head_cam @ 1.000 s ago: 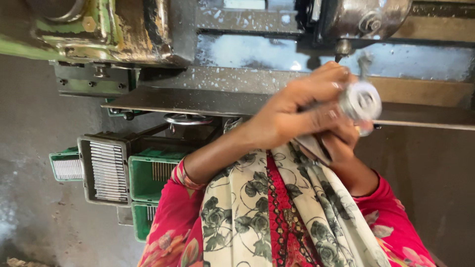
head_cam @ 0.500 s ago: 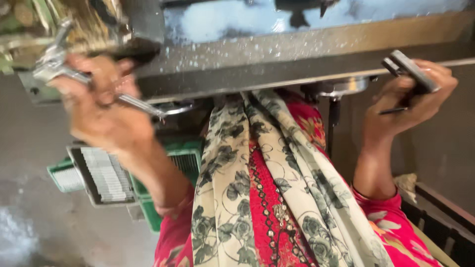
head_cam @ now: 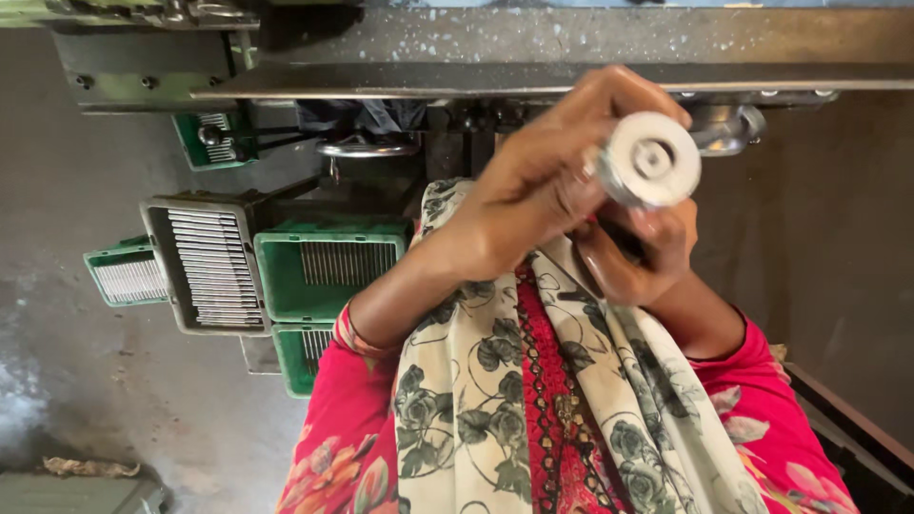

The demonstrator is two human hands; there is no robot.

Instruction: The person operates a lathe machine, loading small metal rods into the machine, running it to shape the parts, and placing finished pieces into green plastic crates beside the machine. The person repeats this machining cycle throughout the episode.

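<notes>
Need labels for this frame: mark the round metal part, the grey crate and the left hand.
round metal part [head_cam: 651,159], head view, on its flat circular face.
grey crate [head_cam: 211,268], head view, on its slatted side.
left hand [head_cam: 533,186], head view, on the back of the hand.

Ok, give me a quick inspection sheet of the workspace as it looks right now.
Surface: grey metal machine table, speckled with white flecks.
Job's things: round silvery metal part with a centre hole, held up in front of the table edge.
Clutter: green crates and a grey crate of thin metal pieces on the floor.
Grippers: left hand wraps the part from above; right hand cups it from below.
Cables: nothing seen.
Surroundings: dusty concrete floor; person wears a pink floral top and a cream scarf.
</notes>
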